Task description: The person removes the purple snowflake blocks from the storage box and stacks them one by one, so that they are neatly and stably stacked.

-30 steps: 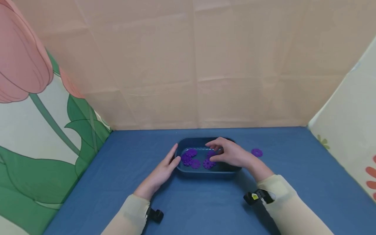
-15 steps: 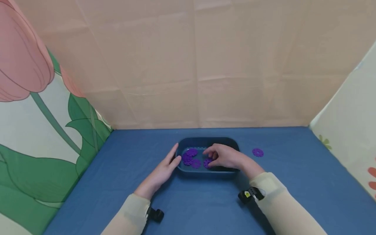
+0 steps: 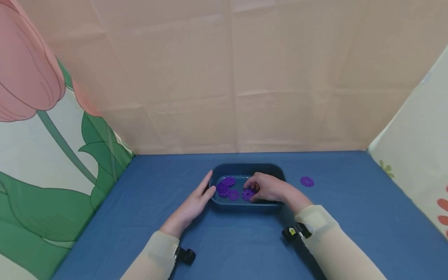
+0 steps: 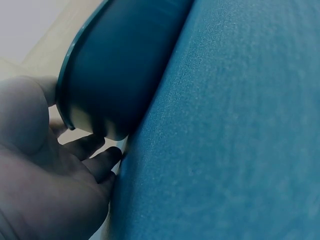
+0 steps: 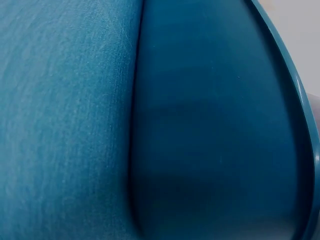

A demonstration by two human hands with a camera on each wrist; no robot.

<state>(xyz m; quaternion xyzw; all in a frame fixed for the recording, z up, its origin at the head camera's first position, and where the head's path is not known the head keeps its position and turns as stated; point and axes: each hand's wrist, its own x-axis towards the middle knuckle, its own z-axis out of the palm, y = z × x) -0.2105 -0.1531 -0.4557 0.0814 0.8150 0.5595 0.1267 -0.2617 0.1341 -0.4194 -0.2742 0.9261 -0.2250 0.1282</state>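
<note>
A dark blue bin (image 3: pixel 224 202) stands on the blue cloth with several purple notched discs (image 3: pixel 229 181) inside. My left hand (image 3: pixel 194 203) is at the bin's left end, fingers fairly straight. In the left wrist view, the left thumb lies by the rim and the fingertips (image 4: pixel 106 159) lie along the outer wall. My right hand (image 3: pixel 269 187) reaches into the bin's right half. Its thumb and fingers curl about a purple notched disc (image 3: pixel 247 194), pinching at its edges; part of that disc is hidden. The right wrist view shows the bin's outer wall (image 5: pixel 210 120), not the fingers.
One more purple notched disc (image 3: pixel 307 181) lies on the blue cloth (image 3: pixel 231 241) right of the bin. A beige sheet (image 3: pixel 231 77) rises behind the table. Floral panels (image 3: pixel 38 210) border the left and right sides.
My right hand has moved down and left into the bin, and its fingers have come in about a disc. The left hand has stayed at the bin's left end.
</note>
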